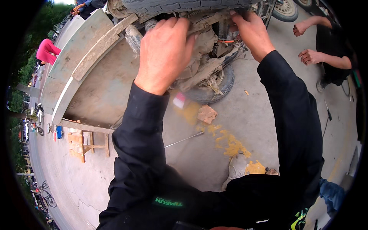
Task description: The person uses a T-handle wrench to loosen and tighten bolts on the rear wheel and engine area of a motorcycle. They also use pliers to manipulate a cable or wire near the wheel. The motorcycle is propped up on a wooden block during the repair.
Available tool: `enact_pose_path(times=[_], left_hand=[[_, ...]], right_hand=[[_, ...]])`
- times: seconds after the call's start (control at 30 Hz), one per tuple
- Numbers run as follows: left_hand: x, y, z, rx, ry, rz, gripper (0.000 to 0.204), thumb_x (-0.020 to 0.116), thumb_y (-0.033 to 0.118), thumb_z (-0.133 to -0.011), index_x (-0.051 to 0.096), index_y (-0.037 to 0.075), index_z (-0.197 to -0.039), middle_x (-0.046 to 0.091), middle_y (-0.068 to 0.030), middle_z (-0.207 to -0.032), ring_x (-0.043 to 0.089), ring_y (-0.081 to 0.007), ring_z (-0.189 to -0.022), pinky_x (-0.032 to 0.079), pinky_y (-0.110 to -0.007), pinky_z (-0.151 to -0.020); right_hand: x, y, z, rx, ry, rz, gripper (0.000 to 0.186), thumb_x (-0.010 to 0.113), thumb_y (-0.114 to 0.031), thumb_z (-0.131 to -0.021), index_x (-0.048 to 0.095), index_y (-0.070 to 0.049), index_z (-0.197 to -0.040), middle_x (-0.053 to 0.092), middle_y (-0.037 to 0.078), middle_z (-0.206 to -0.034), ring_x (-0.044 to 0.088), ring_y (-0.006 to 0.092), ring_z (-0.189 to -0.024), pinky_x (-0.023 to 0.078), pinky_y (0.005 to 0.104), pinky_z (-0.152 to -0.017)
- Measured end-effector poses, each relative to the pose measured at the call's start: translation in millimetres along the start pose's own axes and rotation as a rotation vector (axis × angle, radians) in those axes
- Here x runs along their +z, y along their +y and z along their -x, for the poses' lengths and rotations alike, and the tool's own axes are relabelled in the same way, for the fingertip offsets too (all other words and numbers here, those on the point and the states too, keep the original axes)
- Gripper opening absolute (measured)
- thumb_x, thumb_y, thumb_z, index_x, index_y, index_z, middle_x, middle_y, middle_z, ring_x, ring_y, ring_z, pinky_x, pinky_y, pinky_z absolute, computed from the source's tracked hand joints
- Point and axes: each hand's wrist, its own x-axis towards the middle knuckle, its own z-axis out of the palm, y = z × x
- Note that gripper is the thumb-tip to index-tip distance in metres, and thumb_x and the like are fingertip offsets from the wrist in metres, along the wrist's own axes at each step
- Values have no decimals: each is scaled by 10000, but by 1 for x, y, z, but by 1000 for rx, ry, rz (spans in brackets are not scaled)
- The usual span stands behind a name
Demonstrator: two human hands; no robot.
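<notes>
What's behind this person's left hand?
To the right of the left hand, dirt-caked machinery shows, with a dark tyre above it in the picture. Whatever lies directly behind the hand is covered, so I cannot tell.

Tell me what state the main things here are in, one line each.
Left hand: fingers curled at the vehicle parts, grip hidden.
Right hand: fingers bent at the vehicle parts, grip unclear.
Vehicle parts: exposed, dirty.
Lower tyre: mounted.
Brick piece: rough, lying on the ground.
Metal rod: lying on the ground.
Screwdriver: lying on the ground.
Wooden stool: apparently upright.
</notes>
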Motion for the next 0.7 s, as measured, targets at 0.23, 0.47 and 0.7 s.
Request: enact_pose_path(times=[0.23, 0.47, 0.7], left_hand=[[51, -14, 4, -140, 209, 32, 385, 666, 254, -864, 574, -6, -1132, 636, -197, -1007, 589, -396, -963, 479, -450, -786], [61, -21, 0, -208, 207, 2, 312, 633, 280, -897, 588, 23, -1067, 670, -187, -917, 634, -387, -833, 497, -444, -697], [62, -37, -9, -121, 264, -253, 318, 665, 337, -874, 642, 39, -981, 680, -155, -888, 653, -362, -777, 505, -430, -650]], right_hand=[[43, 73, -42, 274, 640, -467, 321, 484, -247, -979, 559, 9, -1158, 636, 88, -1059, 607, 168, -859, 473, 345, -704], [75, 121, -30, 330, 289, -389, 348, 517, -222, -960, 509, 19, -1212, 642, 151, -1011, 625, 264, -869, 476, 359, -737], [-4, 93, -33, 206, 422, -154, 586, 551, -127, -888, 324, -66, -1425, 612, 304, -1132, 575, 431, -1110, 430, 444, -972]])
